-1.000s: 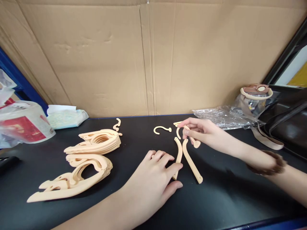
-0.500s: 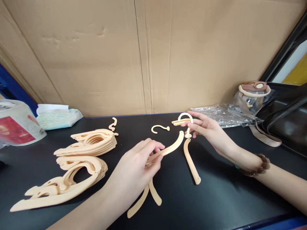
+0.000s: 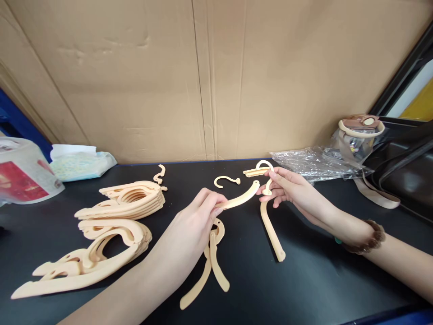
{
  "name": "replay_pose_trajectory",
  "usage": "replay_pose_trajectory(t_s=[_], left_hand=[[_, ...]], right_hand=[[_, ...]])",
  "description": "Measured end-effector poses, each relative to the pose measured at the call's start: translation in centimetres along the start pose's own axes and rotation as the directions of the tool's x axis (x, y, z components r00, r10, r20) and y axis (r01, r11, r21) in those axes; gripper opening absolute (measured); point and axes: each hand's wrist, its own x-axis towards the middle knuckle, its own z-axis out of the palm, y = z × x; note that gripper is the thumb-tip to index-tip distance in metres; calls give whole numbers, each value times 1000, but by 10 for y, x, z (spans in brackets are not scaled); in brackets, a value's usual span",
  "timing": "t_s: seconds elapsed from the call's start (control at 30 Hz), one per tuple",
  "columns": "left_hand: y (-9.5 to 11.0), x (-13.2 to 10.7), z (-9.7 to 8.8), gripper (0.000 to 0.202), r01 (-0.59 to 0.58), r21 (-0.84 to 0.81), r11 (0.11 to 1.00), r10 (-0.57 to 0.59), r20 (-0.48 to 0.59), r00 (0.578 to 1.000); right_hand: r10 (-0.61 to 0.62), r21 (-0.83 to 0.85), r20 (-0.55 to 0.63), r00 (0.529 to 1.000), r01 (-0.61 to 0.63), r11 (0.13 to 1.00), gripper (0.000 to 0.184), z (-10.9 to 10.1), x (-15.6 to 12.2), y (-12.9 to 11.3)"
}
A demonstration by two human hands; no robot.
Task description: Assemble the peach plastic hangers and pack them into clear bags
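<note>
My left hand (image 3: 202, 216) pinches one end of a curved beige strip (image 3: 241, 197), and the strip's holed free end points toward my right hand (image 3: 287, 186). Held in the fingers of my right hand is a beige hanger hook (image 3: 270, 174) with its round base (image 3: 267, 192) down. Below that base a second curved strip (image 3: 273, 234) lies on the black table. Several joined curved pieces (image 3: 216, 257) lie under my left hand, partly hidden by it. A loose hanger hook (image 3: 227, 180) rests between and behind my hands.
Stacks of beige hanger parts (image 3: 117, 257) stand at the left, with a small curvy piece (image 3: 160, 174) behind. Grooved beige pieces (image 3: 255, 172) lie at the back. A tissue pack (image 3: 83, 162) and white roll (image 3: 25, 171) sit far left; clear plastic wrap (image 3: 301, 162) and a transparent bag (image 3: 358, 135), right.
My left hand has risen slightly with its strip, uncovering more of the joined pieces below. The hook in my right hand has shifted a little and sits lower in the fingers.
</note>
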Motion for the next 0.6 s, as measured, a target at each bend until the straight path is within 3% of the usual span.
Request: replay_pose_trajectory(t_s=[0.2, 0.33, 0.6], left_hand=[[-4, 0, -2, 17, -7, -24, 1000, 7, -15, 1000], [-7, 0, 0, 13, 1, -68, 998, -1, -5, 1000], [-6, -1, 3, 13, 27, -83, 996, -25, 20, 999]], right_hand=[[20, 26, 31, 999, -21, 999, 23, -1, 0, -3], [8, 21, 51, 999, -9, 1000, 32, -1, 0, -3], [-107, -4, 89, 990, 108, 994, 40, 1, -1, 1]])
